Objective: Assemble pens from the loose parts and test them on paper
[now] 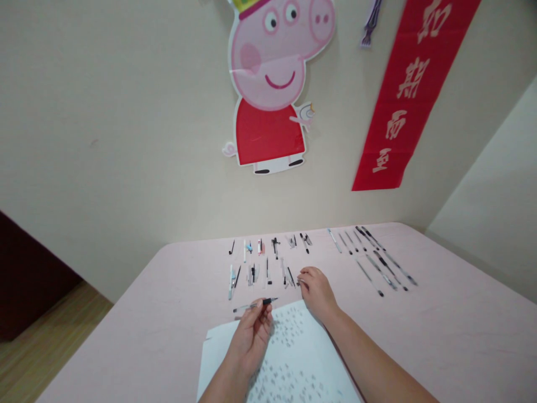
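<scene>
My left hand (253,334) is closed round a pen (254,306) with a clear barrel and a black grip, its tip pointing right. It is above a white sheet of paper (310,358) covered in small dark marks. My right hand (315,291) is pinched at the sheet's top right edge; a small piece seems to show at its fingertips, too small to name. Just left of those fingertips lies a group of pen parts (290,276), dark refills and clear barrels. More groups of pen parts (252,274) are laid out in two rows beyond both hands.
Several whole pens (380,270) lie in two rows at the right on the pink-covered table (453,330). Behind it rises a wall (138,140) bearing a cartoon pig cutout (271,131) and a red banner (409,106). The table's left edge drops to a wooden floor (54,330).
</scene>
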`<state>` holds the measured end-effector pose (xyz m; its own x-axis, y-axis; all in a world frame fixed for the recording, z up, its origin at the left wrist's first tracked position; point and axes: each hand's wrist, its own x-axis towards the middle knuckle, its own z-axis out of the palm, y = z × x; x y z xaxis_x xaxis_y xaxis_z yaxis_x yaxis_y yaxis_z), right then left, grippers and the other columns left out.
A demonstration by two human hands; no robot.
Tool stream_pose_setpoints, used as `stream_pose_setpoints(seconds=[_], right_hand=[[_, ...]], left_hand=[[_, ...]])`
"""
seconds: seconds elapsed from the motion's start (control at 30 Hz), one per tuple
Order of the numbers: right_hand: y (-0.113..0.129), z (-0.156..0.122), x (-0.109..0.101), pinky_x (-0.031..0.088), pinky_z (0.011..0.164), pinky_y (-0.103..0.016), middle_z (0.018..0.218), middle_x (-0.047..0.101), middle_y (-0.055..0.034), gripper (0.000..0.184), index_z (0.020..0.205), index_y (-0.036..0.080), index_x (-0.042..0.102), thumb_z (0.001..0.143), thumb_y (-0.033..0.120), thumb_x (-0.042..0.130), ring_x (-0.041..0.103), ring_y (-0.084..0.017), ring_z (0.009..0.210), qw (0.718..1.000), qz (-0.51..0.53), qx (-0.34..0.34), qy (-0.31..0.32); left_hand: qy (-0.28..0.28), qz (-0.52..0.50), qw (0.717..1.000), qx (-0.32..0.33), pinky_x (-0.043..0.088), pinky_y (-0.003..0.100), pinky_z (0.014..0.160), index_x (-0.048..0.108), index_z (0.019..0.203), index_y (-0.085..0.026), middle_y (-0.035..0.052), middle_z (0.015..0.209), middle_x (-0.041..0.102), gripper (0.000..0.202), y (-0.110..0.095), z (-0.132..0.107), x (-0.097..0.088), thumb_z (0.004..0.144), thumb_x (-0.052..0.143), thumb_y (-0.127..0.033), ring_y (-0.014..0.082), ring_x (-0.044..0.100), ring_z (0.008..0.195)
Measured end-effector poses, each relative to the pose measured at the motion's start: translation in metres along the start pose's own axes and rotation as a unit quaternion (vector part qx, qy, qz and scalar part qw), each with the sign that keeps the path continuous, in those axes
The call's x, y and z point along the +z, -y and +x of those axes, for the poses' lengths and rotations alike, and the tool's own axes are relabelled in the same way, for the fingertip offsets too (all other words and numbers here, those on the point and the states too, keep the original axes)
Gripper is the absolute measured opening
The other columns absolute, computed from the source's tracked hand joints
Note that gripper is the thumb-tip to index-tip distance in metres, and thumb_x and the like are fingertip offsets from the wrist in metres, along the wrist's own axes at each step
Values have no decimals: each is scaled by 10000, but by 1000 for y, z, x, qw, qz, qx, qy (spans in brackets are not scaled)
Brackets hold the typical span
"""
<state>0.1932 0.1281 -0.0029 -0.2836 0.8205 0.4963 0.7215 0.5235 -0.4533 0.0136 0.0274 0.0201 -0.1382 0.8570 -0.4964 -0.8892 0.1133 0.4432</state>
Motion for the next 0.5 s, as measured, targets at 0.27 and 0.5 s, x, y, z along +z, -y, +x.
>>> stream_pose_setpoints(seconds=[0.27,0.5], right_hand=[[3,2,-4,423,831,-341,859,633,-70,201,751,184,710,758,66,548,542,-208,893,999,4,9,43],[3,2,-2,416,801,-330,828,633,-71,188,708,168,652,743,38,520,540,-208,866,1000,10,6,21]], left_hand=[[13,8,1000,2,575,187,544,656,710,-69,82,654,696,190,1,1,-1,832,534,12,116,675,572],[6,16,1000,9,572,184,543,653,720,-74,74,656,699,200,1,0,-1,834,521,23,108,672,579]])
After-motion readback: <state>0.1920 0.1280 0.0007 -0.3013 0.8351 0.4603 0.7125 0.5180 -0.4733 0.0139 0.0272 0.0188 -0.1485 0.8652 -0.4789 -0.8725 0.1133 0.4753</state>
